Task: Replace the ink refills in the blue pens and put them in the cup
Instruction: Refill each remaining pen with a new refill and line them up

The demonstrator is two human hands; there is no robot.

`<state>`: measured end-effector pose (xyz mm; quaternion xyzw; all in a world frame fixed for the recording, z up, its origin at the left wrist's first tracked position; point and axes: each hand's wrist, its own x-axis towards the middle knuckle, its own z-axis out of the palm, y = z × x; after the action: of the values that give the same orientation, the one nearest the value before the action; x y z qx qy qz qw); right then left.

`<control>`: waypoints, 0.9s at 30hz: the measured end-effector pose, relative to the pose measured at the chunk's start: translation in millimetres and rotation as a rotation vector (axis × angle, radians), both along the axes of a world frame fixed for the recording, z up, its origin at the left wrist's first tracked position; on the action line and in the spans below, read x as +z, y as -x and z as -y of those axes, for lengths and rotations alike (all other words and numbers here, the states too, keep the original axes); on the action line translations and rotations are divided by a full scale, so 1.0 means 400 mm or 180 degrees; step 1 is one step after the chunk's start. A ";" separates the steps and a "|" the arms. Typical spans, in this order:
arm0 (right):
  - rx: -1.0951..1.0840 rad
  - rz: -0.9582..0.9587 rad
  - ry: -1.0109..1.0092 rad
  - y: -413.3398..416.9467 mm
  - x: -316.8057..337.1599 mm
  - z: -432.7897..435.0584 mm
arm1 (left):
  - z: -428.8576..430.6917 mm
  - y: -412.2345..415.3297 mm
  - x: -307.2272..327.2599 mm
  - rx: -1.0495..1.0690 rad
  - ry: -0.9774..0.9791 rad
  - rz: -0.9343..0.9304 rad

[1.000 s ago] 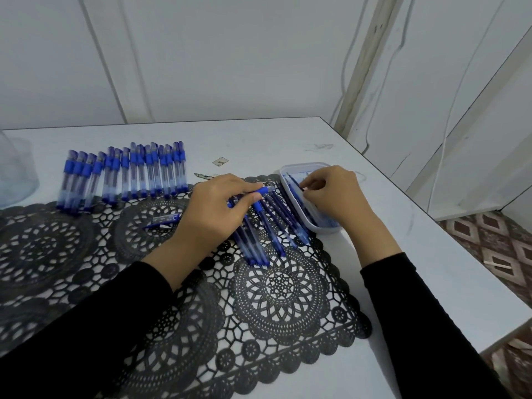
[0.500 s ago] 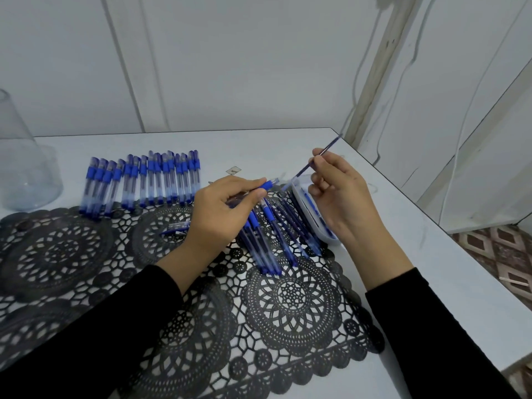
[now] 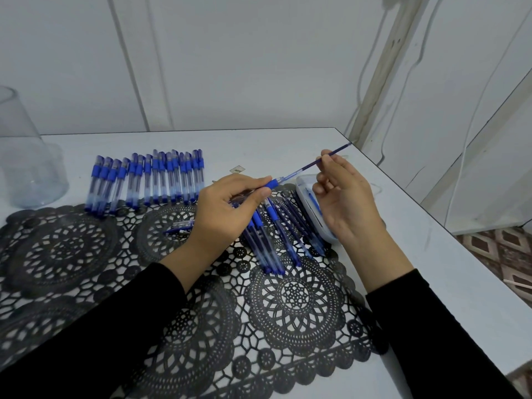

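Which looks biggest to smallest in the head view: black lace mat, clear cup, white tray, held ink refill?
1. black lace mat, largest by far.
2. clear cup, cut off at the frame edge.
3. white tray, partly behind the right hand.
4. ink refill, thinnest; its length rivals the tray's.

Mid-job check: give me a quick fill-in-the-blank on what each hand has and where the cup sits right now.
1. The right hand pinches a thin dark-blue ink ____.
2. The left hand grips a clear pen barrel with a ____ rubber grip.
3. The clear plastic cup stands on the white table, at its far ____ side.
Missing words: refill; blue; left.
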<state>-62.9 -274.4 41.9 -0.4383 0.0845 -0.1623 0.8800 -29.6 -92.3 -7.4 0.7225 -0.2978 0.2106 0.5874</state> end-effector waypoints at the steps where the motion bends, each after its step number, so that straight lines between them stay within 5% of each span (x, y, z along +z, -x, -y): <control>1: 0.0003 -0.0003 0.0007 0.000 -0.001 0.000 | 0.000 0.000 0.000 -0.0008 -0.0003 0.0017; 9: -0.0056 0.0019 0.0106 0.000 -0.005 0.003 | -0.001 0.002 0.000 -0.0005 -0.0007 0.0117; 22: -0.0120 0.0468 0.1694 0.011 0.001 0.013 | -0.005 0.001 0.005 0.0327 0.0000 0.0453; 27: 0.0645 0.0356 0.1917 0.016 -0.016 -0.017 | -0.004 0.000 0.006 0.0304 0.0032 0.0414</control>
<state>-69.2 -267.5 35.7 -0.6755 -0.0599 -0.1154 0.7258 -29.7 -90.7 -4.9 0.7177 -0.2994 0.2864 0.5597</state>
